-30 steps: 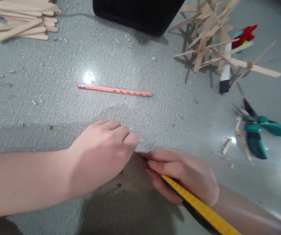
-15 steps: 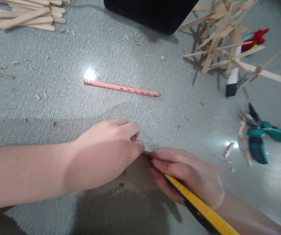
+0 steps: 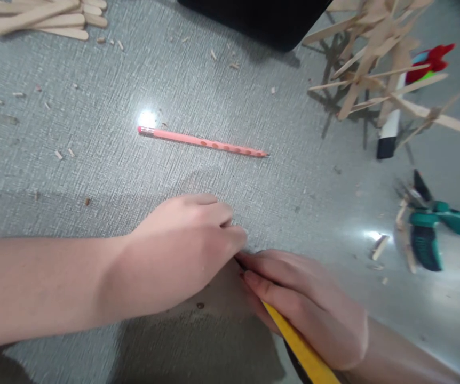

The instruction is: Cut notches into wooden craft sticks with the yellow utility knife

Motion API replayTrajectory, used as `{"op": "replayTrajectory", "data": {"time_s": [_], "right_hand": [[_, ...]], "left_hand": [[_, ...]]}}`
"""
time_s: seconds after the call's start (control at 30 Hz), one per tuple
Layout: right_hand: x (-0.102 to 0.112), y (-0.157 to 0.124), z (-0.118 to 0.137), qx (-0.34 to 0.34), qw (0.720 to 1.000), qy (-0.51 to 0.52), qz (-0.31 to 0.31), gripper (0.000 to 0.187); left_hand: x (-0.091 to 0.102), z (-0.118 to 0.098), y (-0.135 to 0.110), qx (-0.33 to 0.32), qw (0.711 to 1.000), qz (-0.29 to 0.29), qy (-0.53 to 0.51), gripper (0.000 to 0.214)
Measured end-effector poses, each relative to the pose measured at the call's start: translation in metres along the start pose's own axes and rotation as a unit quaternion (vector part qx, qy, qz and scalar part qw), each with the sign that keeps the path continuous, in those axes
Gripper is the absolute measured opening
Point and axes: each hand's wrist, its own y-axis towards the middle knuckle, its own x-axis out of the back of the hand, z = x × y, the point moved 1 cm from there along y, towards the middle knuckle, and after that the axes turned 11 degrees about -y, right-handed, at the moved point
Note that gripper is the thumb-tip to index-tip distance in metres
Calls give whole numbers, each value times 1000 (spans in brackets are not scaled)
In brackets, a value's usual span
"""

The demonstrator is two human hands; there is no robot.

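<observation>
Head view: two hands meet fingertip to fingertip low on the grey worktop (image 3: 73, 176).
The left hand (image 3: 185, 250) lies knuckles up, fingers curled and pressed together; whatever is under them is hidden. The right hand (image 3: 306, 304) is wrapped around a yellow tool (image 3: 300, 349), its forefinger laid along it and its tip against the left fingertips. A pink pencil (image 3: 201, 142) lies beyond the left hand, well apart. Green pliers (image 3: 426, 234) lie to the right of the right hand, and a stick model (image 3: 382, 58) stands further beyond.
</observation>
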Motion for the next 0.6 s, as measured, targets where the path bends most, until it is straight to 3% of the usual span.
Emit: {"op": "replayTrajectory", "data": {"time_s": [0.07,0.23,0.43,0.6], "right_hand": [[0,0,1,-13,1000,24,14,26],[10,8,-1,46,997,24,55,33],[10,9,-3,71,994,-11,77,20],[13,5,-4,68,996,-51,33,24]], "left_hand": [[0,0,0,-7,1000,-1,4,22],[-1,0,1,-22,1000,-5,20,26],[-1,-3,2,-33,998,16,48,25],[-1,5,-1,-34,999,-13,-20,17]]}}
